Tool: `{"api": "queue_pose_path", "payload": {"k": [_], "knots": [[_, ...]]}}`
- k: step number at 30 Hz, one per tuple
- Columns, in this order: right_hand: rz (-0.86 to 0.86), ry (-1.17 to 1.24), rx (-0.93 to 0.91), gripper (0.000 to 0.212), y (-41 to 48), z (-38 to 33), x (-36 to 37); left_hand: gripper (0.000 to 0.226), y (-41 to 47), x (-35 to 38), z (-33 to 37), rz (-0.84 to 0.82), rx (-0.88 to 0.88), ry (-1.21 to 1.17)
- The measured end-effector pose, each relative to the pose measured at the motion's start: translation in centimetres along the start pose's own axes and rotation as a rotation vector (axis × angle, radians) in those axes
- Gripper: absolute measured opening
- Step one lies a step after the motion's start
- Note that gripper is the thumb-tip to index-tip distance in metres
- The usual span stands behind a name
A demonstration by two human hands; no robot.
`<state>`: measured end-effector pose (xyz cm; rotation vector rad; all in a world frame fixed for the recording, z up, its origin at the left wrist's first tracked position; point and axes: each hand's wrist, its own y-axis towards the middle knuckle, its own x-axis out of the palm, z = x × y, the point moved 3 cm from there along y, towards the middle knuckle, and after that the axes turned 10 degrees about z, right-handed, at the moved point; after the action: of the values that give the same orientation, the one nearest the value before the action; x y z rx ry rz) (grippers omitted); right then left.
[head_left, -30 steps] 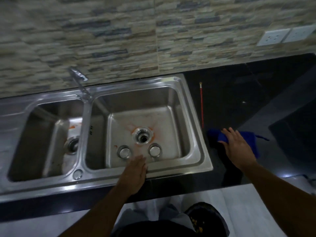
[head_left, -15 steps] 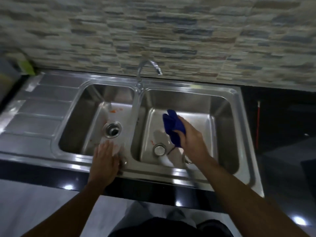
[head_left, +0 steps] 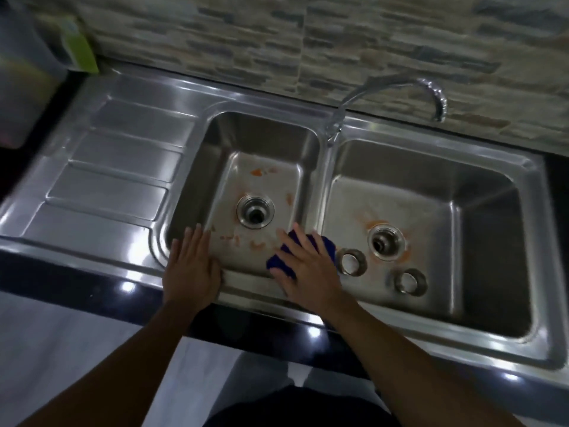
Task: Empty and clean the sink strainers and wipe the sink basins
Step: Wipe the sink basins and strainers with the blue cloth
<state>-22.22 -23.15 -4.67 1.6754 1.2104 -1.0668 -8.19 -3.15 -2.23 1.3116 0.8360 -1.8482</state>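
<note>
At the front rim of the steel double sink (head_left: 431,339), items as I see them.

- My left hand (head_left: 192,269): flat on the rim at the near-left corner of the left basin (head_left: 264,140), fingers straight and close together, holding nothing.
- My right hand (head_left: 308,272): fingers spread wide and straight, pressing a blue cloth (head_left: 278,262) down at that basin's near-right corner, by the divider.
- Left basin floor: orange stains (head_left: 257,172) around an open drain (head_left: 255,211).
- Right basin (head_left: 480,192): right drain (head_left: 386,243) ringed with orange.
- First strainer (head_left: 352,261): on the right basin's floor, just beside the cloth.
- Second strainer (head_left: 411,282): on the same floor, apart from the first.
- Faucet (head_left: 400,84): arched over the right basin.
- Draining board (head_left: 117,167): left of the basins.
- Green box (head_left: 78,47): back-left corner, print too blurred to read.
</note>
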Motion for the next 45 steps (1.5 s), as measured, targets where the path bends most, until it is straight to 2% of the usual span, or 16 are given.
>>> {"api": "queue_pose_path", "payload": {"k": [3,5,10,16,19,23,26,28,32,36,41,45], "knots": [[-0.055,-0.126,-0.134,0.053,0.8,2.3,0.0,0.066,0.2,0.4,-0.1,0.026,0.004,-0.011],[-0.094,-0.154,-0.155,0.056,2.0,3.5,0.1,0.067,0.4,0.7,-0.3,0.016,0.003,0.016],[0.034,-0.079,0.038,0.056,9.1,7.4,-0.6,0.074,0.8,1.3,-0.6,-0.065,0.051,0.092],[0.122,-0.068,0.222,0.054,14.4,11.0,-1.1,0.070,0.9,1.2,-0.5,-0.059,0.087,0.122],[0.076,-0.112,0.270,0.058,14.4,10.4,-1.0,0.071,0.7,1.2,-0.4,-0.060,0.096,0.112],[0.010,-0.116,0.226,0.080,10.5,7.7,-0.8,0.070,1.3,0.8,-0.2,-0.041,0.155,0.121],[0.116,0.036,0.243,0.067,6.6,5.4,-0.3,0.064,2.3,0.8,0.1,-0.023,0.270,0.165],[0.199,0.112,0.309,0.059,6.0,4.8,-0.1,0.060,3.3,0.4,0.1,0.007,0.282,0.153],[0.244,0.129,0.378,0.059,8.3,5.3,-0.4,0.056,6.8,-1.1,-1.8,0.116,0.315,0.118],[0.316,0.185,0.446,0.063,12.8,6.1,-1.9,0.061,11.2,-2.6,-5.3,0.136,0.284,0.088],[0.532,0.271,0.287,0.050,20.6,4.8,-3.8,0.066,14.1,-2.1,-7.6,0.155,0.204,0.025],[0.577,0.288,0.193,0.052,28.5,2.9,-2.2,0.065,14.3,-0.6,-7.7,0.191,0.166,0.088]]}}
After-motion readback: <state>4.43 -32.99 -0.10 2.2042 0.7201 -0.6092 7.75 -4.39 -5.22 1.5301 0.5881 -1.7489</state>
